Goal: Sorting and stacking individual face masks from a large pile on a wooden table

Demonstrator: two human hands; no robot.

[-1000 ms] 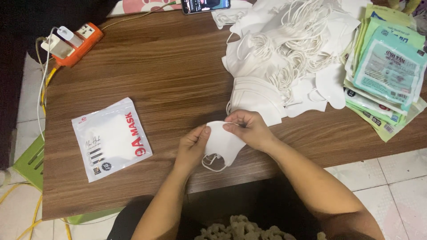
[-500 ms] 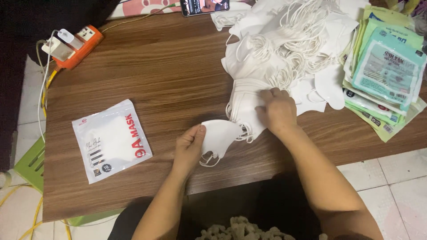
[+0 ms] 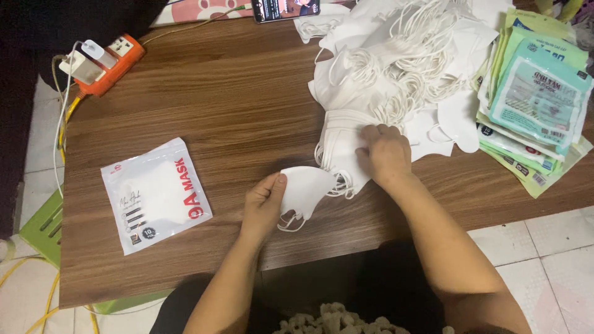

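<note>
Left hand (image 3: 263, 201) pinches folded mask (image 3: 304, 188); right hand (image 3: 385, 153) on mask stack (image 3: 343, 139)

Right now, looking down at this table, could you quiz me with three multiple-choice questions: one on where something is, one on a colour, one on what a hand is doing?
1. Where does the flat white pouch lie?
A. left of both hands
B. on the mask heap
C. under the phone

2. What colour is the power strip at the table's far left corner?
A. blue
B. orange
C. black

3. What is the left hand doing?
A. resting empty
B. holding a folded white mask
C. lifting the phone

Answers:
1 A, the pouch sits alone on bare wood, left of the hands.
2 B, its casing is orange.
3 B, its fingers pinch the mask's edge, while the right hand presses on the stack of white masks.
</note>
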